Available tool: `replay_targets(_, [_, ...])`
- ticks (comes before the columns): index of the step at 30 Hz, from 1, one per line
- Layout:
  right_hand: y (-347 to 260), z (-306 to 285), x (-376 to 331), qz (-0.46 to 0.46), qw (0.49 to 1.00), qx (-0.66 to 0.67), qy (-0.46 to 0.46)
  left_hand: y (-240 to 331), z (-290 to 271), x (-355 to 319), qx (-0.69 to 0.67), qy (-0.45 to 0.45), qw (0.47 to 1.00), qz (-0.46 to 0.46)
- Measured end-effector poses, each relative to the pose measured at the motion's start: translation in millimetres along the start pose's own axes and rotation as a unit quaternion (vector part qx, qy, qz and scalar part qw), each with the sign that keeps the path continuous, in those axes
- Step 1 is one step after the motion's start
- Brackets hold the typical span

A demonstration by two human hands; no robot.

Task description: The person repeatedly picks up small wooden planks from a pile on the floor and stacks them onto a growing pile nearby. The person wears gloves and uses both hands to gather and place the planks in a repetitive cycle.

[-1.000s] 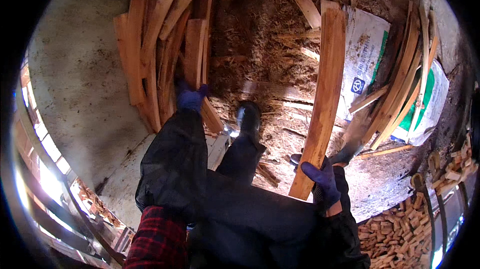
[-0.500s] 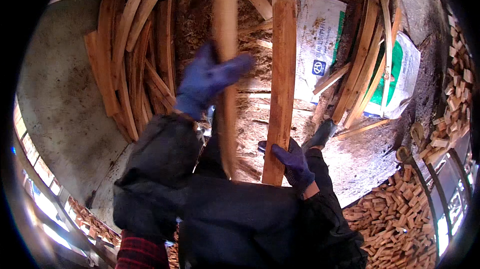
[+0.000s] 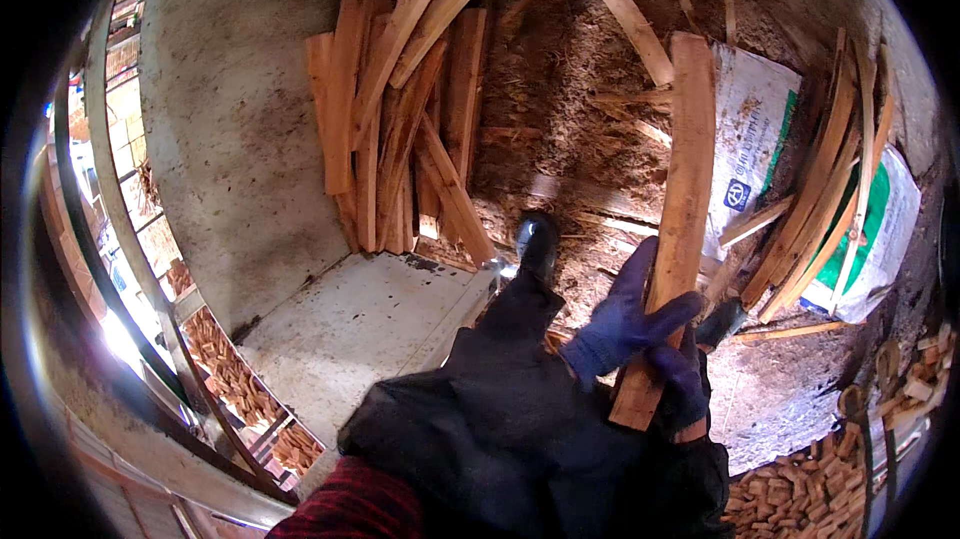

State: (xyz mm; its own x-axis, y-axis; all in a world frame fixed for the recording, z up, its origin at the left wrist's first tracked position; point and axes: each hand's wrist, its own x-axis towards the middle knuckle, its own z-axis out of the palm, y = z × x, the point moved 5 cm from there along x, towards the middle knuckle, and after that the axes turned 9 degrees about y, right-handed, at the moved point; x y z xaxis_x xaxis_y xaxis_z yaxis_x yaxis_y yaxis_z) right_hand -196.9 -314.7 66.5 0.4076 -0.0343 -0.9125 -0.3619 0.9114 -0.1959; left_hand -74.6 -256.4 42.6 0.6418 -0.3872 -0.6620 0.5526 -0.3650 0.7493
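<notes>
Both gloved hands grip one plank, held upright over the sawdust.

Left of the plank lies a pile of slats on the concrete. The left hand wraps the plank's lower part; the right hand clasps just under it, near the bottom end. Right of the plank lie sacks and leaning slats.

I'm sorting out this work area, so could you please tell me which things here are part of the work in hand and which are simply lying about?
In hand:
- wooden plank, held upright
- left hand, gloved, gripping the plank
- right hand, gloved, at its lower end

Lying about:
- pile of planks
- white sacks
- stacked wood blocks
- sawdust
</notes>
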Motion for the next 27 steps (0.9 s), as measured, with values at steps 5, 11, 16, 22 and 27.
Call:
replay_targets(5, [0,22,10,0.034,0.998,-0.022,0.037,13,-188,90,0.420,0.208,0.878,0.095])
replay_targets(11, [13,28,22,0.037,0.997,-0.042,0.048,1,-398,180,0.636,0.326,0.698,-0.036])
replay_targets(16, [9,39,17,0.048,0.996,-0.043,0.058,20,-406,173,0.659,0.280,0.697,0.030])
replay_targets(22, [5,54,9,0.059,0.997,0.033,0.039,62,-312,132,0.135,0.011,0.989,-0.059])
replay_targets(27, [-4,43,-4,0.102,0.984,0.143,-0.023,56,-181,145,-0.018,-0.100,0.982,-0.157])
